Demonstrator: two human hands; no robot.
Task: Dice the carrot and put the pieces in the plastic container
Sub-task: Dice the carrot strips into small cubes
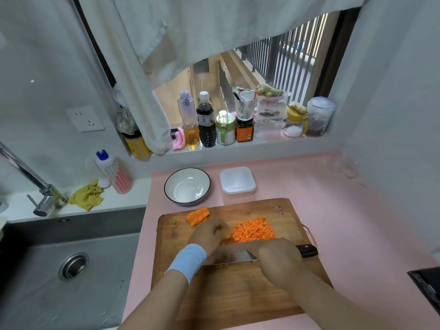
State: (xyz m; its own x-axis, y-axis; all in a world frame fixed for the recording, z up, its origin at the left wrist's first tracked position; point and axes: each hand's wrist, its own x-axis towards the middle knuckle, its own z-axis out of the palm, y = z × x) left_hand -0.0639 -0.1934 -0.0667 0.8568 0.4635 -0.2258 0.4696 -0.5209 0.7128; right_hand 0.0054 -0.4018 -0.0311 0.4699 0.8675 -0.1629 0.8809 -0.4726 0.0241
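- The right hand [276,258] is wrapped round the knife [228,257] where blade meets handle. The dark handle end sticks out to the right, and the blade lies across the cutting board [238,294], pointing left.
- The left hand [209,235] sits knuckles-up just beyond the blade, its fingers folded under and out of sight. A sliver of orange shows at its right edge, but I cannot tell whether the fingers pinch it. A pale blue wristband [188,259] circles the wrist.
- The diced carrot [254,231] lies in a loose heap on the board's far right part, just beside the left hand and short of the board's right edge.
- An uncut carrot chunk [197,216] rests at the board's far edge, with the cut-off carrot top [175,222] to its left.
- The plastic container [237,182] stands open on the pink table [345,222] just beyond the board's far edge. A bowl [187,186] stands to its left.
- The board's near half is bare wood.
- Wide pink surface lies to the board's right. The sink [71,258] drops away close to the left.
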